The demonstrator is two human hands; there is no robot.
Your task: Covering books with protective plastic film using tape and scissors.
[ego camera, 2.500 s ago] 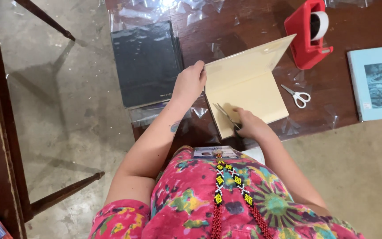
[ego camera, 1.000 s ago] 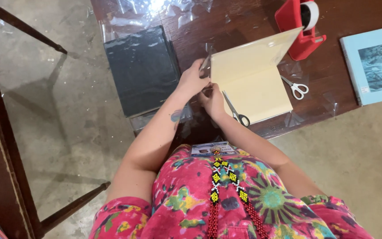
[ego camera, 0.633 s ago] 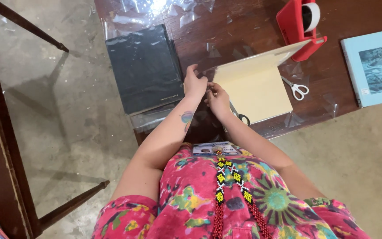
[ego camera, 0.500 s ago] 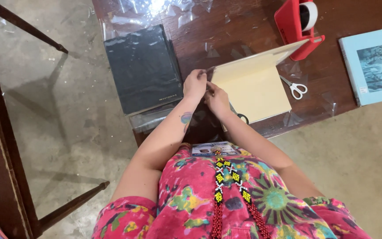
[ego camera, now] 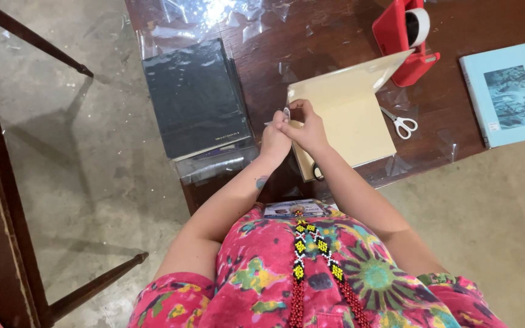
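Observation:
A cream-coloured open book (ego camera: pixel 353 121) lies on the dark wooden table (ego camera: pixel 311 42), its cover flap raised toward the back. My left hand (ego camera: pixel 273 138) and my right hand (ego camera: pixel 308 126) meet at the book's left edge. Their fingertips pinch a small clear strip (ego camera: pixel 286 112) just above that edge. Black-handled scissors (ego camera: pixel 317 173) lie at the book's near corner, partly hidden under my right forearm.
A black book (ego camera: pixel 195 100) on a small stack sits to the left under clear plastic film. White-handled scissors (ego camera: pixel 403 123), a red tape dispenser (ego camera: pixel 403 33) and a light blue book (ego camera: pixel 505 94) lie to the right. Crumpled clear film (ego camera: pixel 202 15) covers the table's back.
My right hand has left the black scissors on the table and moved up to join my left hand at the book's left edge. Both now pinch the small strip.

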